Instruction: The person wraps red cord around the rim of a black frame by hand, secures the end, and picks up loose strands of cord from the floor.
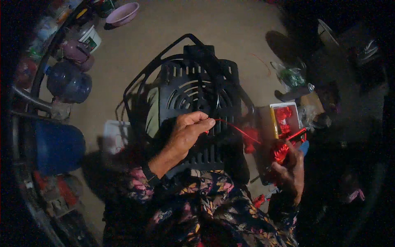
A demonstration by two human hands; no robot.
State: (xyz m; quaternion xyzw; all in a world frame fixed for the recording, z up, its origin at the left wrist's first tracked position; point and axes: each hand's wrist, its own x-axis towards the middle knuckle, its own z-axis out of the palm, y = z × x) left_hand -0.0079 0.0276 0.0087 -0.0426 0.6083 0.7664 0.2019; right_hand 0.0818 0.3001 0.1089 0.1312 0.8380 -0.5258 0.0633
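Note:
In the middle, my left hand (183, 138) pinches one end of a thin red cord (238, 129) between thumb and fingertips. The cord runs out to the right and down. At the right, my right hand (291, 166) is closed around a shiny red ribbed piece (281, 153), whose exact kind I cannot make out. By its fingers are a red stick-like thing (297, 134) and a small blue patch (304, 147). Just beyond that hand, an open box (272, 120) with a pale rim holds more shiny red material (284, 117).
A black slotted plastic chair (164, 113) stands in front of me. On the left are a large water bottle (69, 82), a blue bucket (59, 146) and a white container (117, 133). A pink basin (122, 15) lies far left; a clear plastic bag (291, 76) lies right.

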